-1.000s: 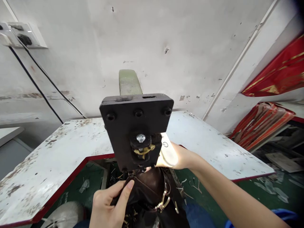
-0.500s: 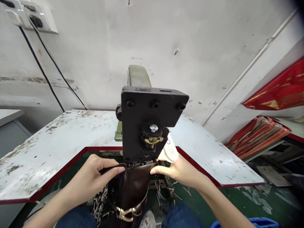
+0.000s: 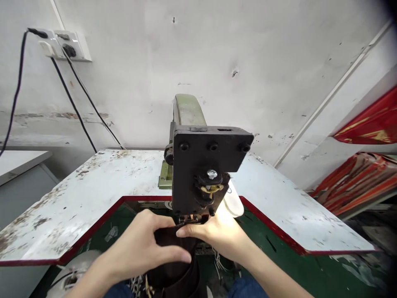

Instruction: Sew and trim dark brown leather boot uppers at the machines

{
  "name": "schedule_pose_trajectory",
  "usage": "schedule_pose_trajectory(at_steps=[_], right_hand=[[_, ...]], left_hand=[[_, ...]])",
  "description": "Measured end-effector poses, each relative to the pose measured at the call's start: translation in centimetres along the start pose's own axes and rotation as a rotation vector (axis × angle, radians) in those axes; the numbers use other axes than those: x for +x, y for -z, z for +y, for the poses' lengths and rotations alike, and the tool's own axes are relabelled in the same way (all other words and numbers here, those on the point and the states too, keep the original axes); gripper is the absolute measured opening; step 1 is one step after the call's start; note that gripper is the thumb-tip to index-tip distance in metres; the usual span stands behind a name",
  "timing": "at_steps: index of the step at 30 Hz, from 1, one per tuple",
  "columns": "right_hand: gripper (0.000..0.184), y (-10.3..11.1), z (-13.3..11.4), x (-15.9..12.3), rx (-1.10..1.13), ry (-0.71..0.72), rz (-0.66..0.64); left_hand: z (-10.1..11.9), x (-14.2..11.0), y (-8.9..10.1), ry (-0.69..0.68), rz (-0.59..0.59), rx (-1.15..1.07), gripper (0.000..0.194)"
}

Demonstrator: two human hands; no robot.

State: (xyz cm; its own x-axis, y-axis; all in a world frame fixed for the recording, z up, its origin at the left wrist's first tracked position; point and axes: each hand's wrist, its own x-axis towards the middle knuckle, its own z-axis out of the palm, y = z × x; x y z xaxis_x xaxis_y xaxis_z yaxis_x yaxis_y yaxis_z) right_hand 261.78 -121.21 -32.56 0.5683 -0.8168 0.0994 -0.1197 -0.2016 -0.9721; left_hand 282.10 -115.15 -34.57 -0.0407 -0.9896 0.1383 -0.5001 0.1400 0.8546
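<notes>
A dark brown leather boot hangs upright, its top edge at the lower end of the machine's black head plate. My left hand grips it from the left, thumb across the front and fingers by the upper rim. On the other side, my right hand pinches the rim, its thumb on top and the other fingers hidden behind. Both hands sit close under the machine head, where the parts touching the leather are mostly hidden. A bit of gold-coloured metal shows low on the boot's left.
A white table with a red-edged cutout surrounds the green machine arm. A white lamp lights my right hand. Wall sockets trail cables at left; orange-red stacked material stands at right. Loose threads hang below.
The boot has turned, so its gold buckle no longer faces me. My hands have moved closer together, the left thumb lower on the leather. The view has shifted slightly left.
</notes>
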Motion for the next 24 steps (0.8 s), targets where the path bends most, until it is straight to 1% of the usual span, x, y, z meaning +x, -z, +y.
schedule_pose_trajectory(at_steps=[2,3,4,6,8,10,14,17,20,22,23,24], right_hand=[[0.023,0.7,0.3,-0.2,0.020,-0.012,-0.004],[0.023,1.2,0.6,-0.4,0.011,-0.048,-0.021],[0.024,1.8,1.0,-0.7,-0.001,-0.095,-0.034],[0.030,2.7,2.0,-1.6,-0.001,-0.191,-0.051],[0.033,2.8,2.8,-2.5,0.047,-0.252,-0.032],[0.033,2.1,3.1,-3.1,0.094,-0.269,0.010],[0.030,-0.3,2.8,-3.2,0.094,-0.247,0.069],[0.031,-1.4,2.7,-2.9,0.074,-0.230,0.069],[0.031,-1.7,2.9,-2.8,0.077,-0.208,0.078],[0.030,-2.0,3.2,-2.9,0.096,-0.178,0.083],[0.030,-2.1,3.5,-3.0,0.106,-0.164,0.082],[0.030,-2.3,3.9,-3.2,0.117,-0.158,0.081]], left_hand=[[0.5,0.3,-1.3,0.025,-0.097,-0.039,0.029],[0.6,0.3,-1.9,0.042,-0.107,-0.065,0.031],[0.7,0.2,-2.3,0.057,-0.090,-0.089,0.033],[0.5,-0.1,-2.7,0.079,-0.011,-0.139,0.036],[0.1,-0.7,-2.9,0.121,0.063,-0.199,0.038],[-0.4,-1.4,-2.7,0.180,0.098,-0.231,0.040],[-1.7,-2.5,-1.9,0.256,0.059,-0.247,0.044],[-2.7,-2.7,-1.2,0.266,0.046,-0.228,0.046],[-4.1,-2.6,-0.6,0.239,0.057,-0.172,0.046],[-5.5,-3.0,-0.6,0.216,0.085,-0.133,0.042],[-6.4,-3.4,-1.0,0.209,0.131,-0.123,0.038],[-7.5,-4.1,-1.6,0.202,0.231,-0.127,0.039]])
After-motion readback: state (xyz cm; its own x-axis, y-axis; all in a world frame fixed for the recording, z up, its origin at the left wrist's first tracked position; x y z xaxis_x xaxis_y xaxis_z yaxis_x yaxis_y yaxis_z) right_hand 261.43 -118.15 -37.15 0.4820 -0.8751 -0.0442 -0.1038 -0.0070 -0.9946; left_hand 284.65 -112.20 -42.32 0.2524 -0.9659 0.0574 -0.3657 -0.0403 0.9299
